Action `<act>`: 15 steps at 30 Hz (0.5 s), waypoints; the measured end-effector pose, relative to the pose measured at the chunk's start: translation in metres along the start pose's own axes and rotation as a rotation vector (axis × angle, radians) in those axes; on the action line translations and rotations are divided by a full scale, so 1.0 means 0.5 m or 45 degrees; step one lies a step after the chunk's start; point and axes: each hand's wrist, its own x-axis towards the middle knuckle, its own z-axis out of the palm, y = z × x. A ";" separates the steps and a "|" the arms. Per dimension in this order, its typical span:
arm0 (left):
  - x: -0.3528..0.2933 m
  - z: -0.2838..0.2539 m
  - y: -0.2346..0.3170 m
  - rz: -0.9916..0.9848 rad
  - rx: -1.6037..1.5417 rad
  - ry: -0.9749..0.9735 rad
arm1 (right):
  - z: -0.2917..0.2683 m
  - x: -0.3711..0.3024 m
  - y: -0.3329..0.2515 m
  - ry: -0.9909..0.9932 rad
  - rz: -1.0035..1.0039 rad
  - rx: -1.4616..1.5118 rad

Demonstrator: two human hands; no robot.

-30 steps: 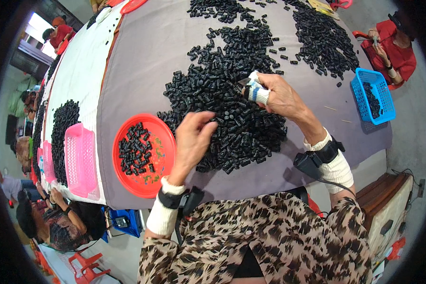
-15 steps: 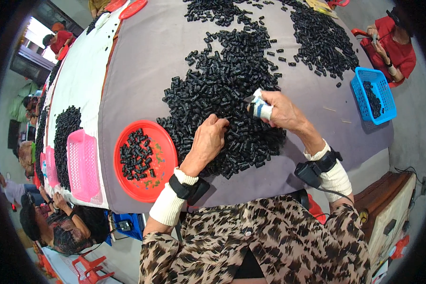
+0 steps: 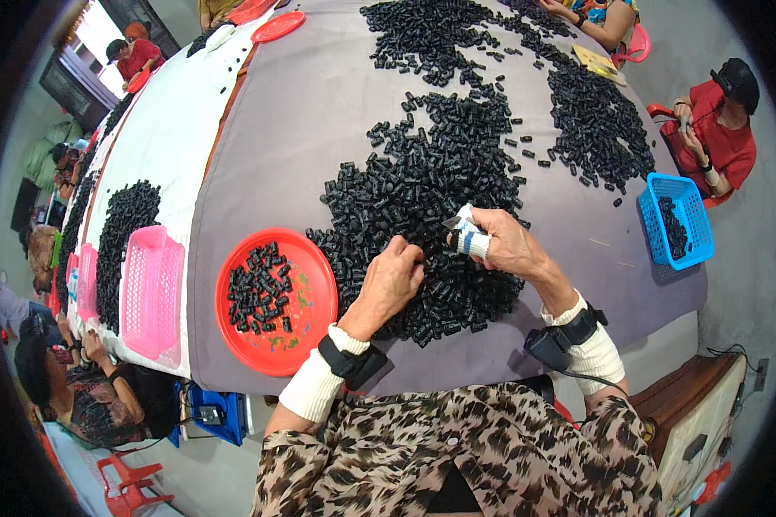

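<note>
A large heap of short black cylindrical plastic parts [image 3: 440,164] lies in front of me on the grey cloth. My left hand [image 3: 392,280] is over the near part of the heap, its fingers pinched together. Whatever they hold is hidden against the black parts. Just to the right, my right hand [image 3: 509,243] is closed round a small blade [image 3: 451,222], its dark grey tip pointing left. White and blue wrapping [image 3: 472,239] covers the thumb side of that hand. Left of my left hand, a round red tray [image 3: 315,327] contains several black parts and small coloured scraps.
A blue basket [image 3: 705,220] holding black parts stands at the right edge, near a person in red [image 3: 724,129]. Pink baskets [image 3: 153,293] stand on the white cloth at left, near another seated person [image 3: 95,388]. More black heaps [image 3: 599,129] lie farther off.
The view has shifted, so the table sits slightly lower in the picture. My hands stay close together over the heap, the right still closed on the blade.
</note>
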 end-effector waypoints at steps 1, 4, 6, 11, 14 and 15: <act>-0.002 -0.006 -0.005 -0.048 -0.085 0.063 | -0.001 0.001 0.002 -0.001 0.038 0.010; 0.000 -0.032 -0.013 -0.392 -0.572 0.095 | 0.003 0.004 -0.003 -0.015 0.059 0.018; 0.006 -0.069 -0.001 -0.675 -1.314 0.165 | 0.006 0.006 -0.013 0.011 0.041 0.054; 0.013 -0.142 0.052 -0.679 -1.880 0.347 | 0.030 0.024 -0.054 0.062 -0.113 0.228; 0.015 -0.165 0.081 -0.605 -2.009 0.366 | 0.045 0.030 -0.088 0.083 -0.218 0.315; 0.014 -0.172 0.091 -0.588 -1.994 0.384 | 0.047 0.028 -0.106 0.064 -0.225 0.357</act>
